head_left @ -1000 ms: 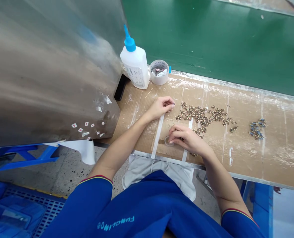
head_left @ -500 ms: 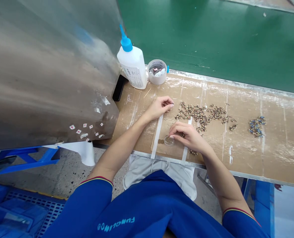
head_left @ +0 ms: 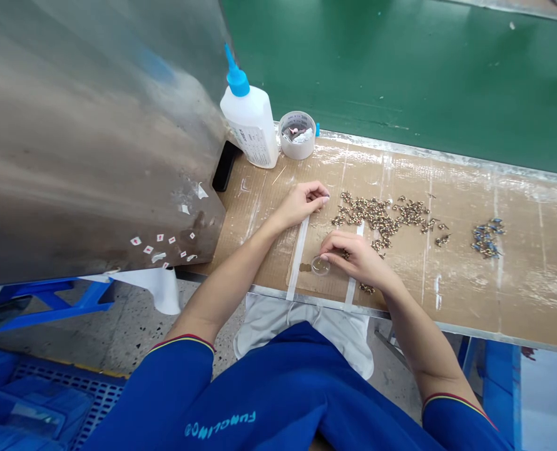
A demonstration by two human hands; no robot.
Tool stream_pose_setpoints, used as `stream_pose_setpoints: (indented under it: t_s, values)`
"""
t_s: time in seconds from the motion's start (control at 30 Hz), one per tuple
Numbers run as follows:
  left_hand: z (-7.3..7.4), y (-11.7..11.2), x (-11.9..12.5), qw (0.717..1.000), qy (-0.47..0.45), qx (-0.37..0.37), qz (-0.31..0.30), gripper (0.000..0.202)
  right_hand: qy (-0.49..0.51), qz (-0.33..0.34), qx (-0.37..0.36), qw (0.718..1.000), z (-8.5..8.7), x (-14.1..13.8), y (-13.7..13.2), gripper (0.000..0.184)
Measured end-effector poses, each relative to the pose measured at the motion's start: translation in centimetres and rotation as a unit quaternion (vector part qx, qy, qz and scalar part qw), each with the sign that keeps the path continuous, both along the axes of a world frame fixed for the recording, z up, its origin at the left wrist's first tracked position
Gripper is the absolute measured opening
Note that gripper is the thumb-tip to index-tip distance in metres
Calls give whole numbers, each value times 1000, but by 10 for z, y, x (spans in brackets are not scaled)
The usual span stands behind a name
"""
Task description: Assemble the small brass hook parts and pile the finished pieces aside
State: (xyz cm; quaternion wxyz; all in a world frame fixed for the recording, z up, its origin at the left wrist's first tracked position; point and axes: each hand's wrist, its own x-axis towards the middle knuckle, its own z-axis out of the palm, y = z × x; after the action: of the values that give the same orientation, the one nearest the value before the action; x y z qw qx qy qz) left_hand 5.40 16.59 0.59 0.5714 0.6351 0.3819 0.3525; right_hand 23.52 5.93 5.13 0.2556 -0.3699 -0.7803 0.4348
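Note:
My left hand (head_left: 305, 203) rests on the cardboard-covered bench, thumb and forefinger pinched together at the left edge of a spread of small brass-coloured metal pieces (head_left: 375, 216). Whatever sits between those fingertips is too small to name. Nearer my body, my right hand (head_left: 356, 258) is closed in a pinch at the rim of a small clear round dish (head_left: 320, 267). Its fingertips hold something tiny that I cannot make out. Several of the metal pieces lie under and around this hand. Farther right is a separate cluster of pieces with blue parts (head_left: 486, 239).
A white bottle with a blue nozzle (head_left: 251, 122) stands at the back left, beside a tape-roll ring holding scraps (head_left: 298, 149). A thin wooden stick (head_left: 279, 175) lies in front. A metal panel (head_left: 119, 144) borders the left; a green surface (head_left: 400, 75) lies beyond the bench.
My right fingertips have lifted very slightly at the dish's rim. The left hand and the metal pieces look the same.

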Motion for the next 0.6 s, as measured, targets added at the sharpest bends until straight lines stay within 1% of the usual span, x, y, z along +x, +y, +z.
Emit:
stream_pose_setpoints:
  t_s: [0.2, 0.6]
  values:
    - [-1, 0, 0, 1000, -4, -6, -1, 13, -7, 8, -9, 1000, 0, -1, -1, 16]
    - [-1, -1, 0, 1000, -1, 5, -8, 10, -14, 3, -15, 1000, -2, -1, 0, 17]
